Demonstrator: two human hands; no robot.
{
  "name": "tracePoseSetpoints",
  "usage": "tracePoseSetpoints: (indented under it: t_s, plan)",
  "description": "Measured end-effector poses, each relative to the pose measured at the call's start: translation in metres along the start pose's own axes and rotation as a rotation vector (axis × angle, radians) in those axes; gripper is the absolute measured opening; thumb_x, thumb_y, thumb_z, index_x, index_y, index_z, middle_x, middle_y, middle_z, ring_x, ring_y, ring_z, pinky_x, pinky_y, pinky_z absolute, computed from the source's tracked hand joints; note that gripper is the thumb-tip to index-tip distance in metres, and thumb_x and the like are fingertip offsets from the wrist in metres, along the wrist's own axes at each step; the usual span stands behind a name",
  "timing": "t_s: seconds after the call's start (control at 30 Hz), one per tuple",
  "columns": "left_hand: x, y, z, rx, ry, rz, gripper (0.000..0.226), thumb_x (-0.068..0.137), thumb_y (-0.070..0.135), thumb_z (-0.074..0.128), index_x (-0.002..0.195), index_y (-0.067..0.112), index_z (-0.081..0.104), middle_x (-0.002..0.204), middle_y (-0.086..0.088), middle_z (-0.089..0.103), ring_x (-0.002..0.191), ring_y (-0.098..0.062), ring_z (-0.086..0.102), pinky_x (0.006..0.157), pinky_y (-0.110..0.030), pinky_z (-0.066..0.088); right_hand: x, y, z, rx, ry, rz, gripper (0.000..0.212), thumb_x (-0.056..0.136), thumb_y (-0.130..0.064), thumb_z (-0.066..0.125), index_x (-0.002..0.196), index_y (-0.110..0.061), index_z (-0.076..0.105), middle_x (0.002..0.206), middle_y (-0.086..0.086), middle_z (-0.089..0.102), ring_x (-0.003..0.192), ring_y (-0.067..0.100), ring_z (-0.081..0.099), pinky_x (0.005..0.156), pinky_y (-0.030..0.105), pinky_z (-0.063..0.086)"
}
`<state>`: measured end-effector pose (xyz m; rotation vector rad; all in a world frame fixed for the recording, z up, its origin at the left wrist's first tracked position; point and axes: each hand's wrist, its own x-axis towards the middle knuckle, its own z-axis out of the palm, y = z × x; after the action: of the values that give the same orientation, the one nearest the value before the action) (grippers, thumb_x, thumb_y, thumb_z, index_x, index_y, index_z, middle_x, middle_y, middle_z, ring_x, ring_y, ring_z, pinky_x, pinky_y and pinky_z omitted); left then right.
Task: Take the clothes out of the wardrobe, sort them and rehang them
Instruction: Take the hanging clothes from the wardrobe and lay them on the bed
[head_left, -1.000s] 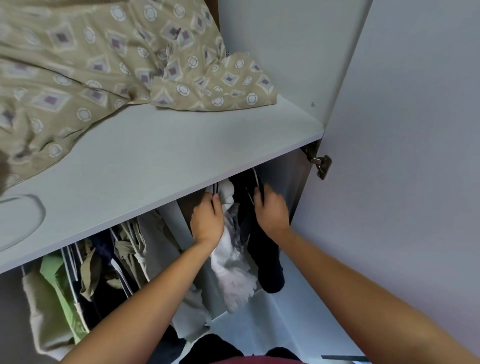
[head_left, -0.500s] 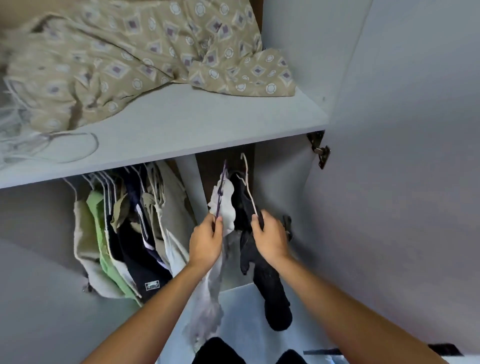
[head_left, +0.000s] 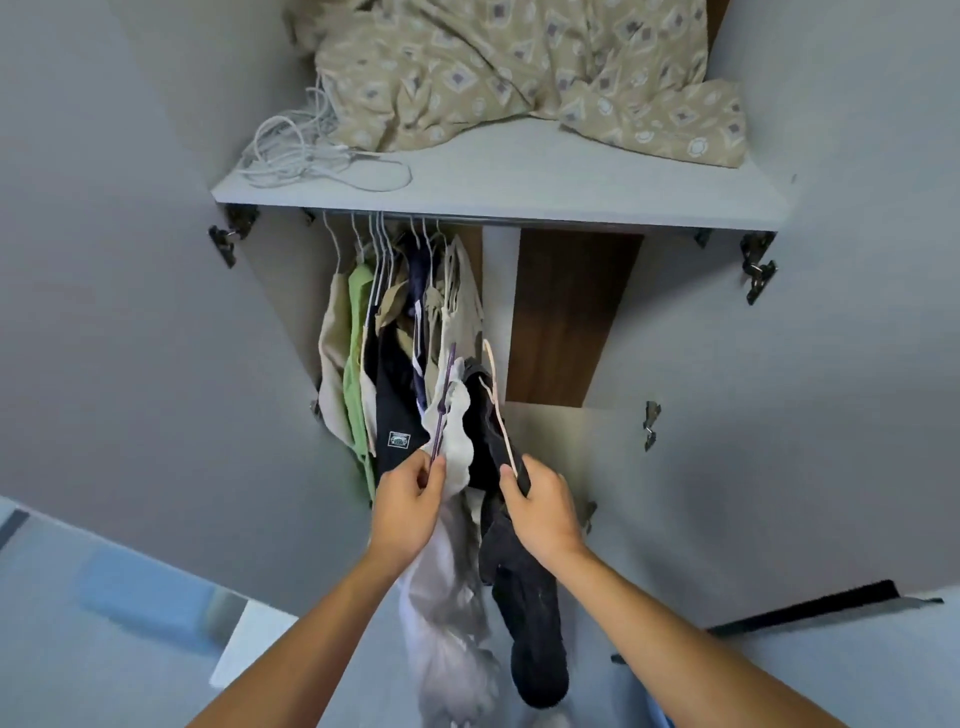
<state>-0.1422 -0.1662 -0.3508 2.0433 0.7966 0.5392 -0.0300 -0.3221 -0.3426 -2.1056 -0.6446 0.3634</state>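
My left hand (head_left: 408, 501) has its fingers pinched round a thin purple hanger (head_left: 442, 410) bearing a white crumpled garment (head_left: 449, 597). My right hand (head_left: 540, 512) grips a pale pink hanger (head_left: 500, 410) with a black garment (head_left: 530, 623). Both hang in front of the open wardrobe, under the grey shelf's (head_left: 519, 187) front edge, right of the hanging clothes (head_left: 395, 338).

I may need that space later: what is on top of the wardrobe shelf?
On the shelf lie a crumpled patterned cloth and a tangle of white wire hangers. Anything under the cloth is hidden.
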Motion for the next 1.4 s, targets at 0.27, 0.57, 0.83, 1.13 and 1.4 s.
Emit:
tracePoseSetpoints:
  t_s: [0.27,0.57,0.83,1.13,1.4]
  plan:
    - [-0.085,-0.052,-0.079,0.031,0.037,-0.049,0.046,0.108,0.041,0.052,0.072,0.014,0.044,0.059,0.001,0.043,0.055,-0.014,0.038,0.058,-0.045,0.042,-0.077,-0.042,0.073,0.014,-0.106,-0.029,0.034,0.107,-0.032,0.053,0.074,-0.026,0.050,0.059,0.000,0.053,0.051,0.015,0.050,0.052,0.042,0.043]
    - [-0.171,-0.091,-0.135,0.117,0.204,-0.179,0.046,0.107,0.044,0.054,0.070,0.020,0.042,0.057,0.005,0.043,0.056,-0.018,0.043,0.061,-0.041,0.043,-0.132,-0.055,0.132,0.051,-0.297,-0.146,0.030,0.106,-0.029,0.055,0.076,-0.026,0.054,0.059,-0.007,0.050,0.055,0.011,0.051,0.052,0.022,0.038]
    - [-0.275,-0.109,-0.140,0.086,0.452,-0.426,0.047,0.104,0.049,0.054,0.071,0.017,0.047,0.061,0.000,0.047,0.058,-0.012,0.040,0.061,-0.041,0.042,-0.178,-0.055,0.168,0.063,-0.661,-0.262,0.035,0.107,-0.033,0.054,0.074,-0.022,0.050,0.056,-0.005,0.044,0.049,0.009,0.042,0.048,0.026,0.034]
    - [-0.381,-0.101,-0.168,0.107,0.743,-0.633,0.048,0.104,0.044,0.059,0.065,0.022,0.041,0.057,0.009,0.036,0.056,-0.010,0.035,0.057,-0.031,0.032,-0.248,-0.075,0.210,0.062,-0.954,-0.418,0.038,0.106,-0.031,0.055,0.070,-0.020,0.049,0.057,-0.003,0.050,0.051,0.014,0.047,0.051,0.037,0.039]
    - [-0.464,-0.133,-0.225,0.126,0.992,-0.722,0.048,0.108,0.034,0.057,0.068,0.018,0.036,0.058,0.005,0.034,0.057,-0.010,0.032,0.058,-0.039,0.031,-0.311,-0.136,0.278,0.041,-1.093,-0.561,0.037,0.107,-0.030,0.053,0.072,-0.022,0.046,0.057,-0.006,0.044,0.051,0.012,0.042,0.050,0.027,0.031]
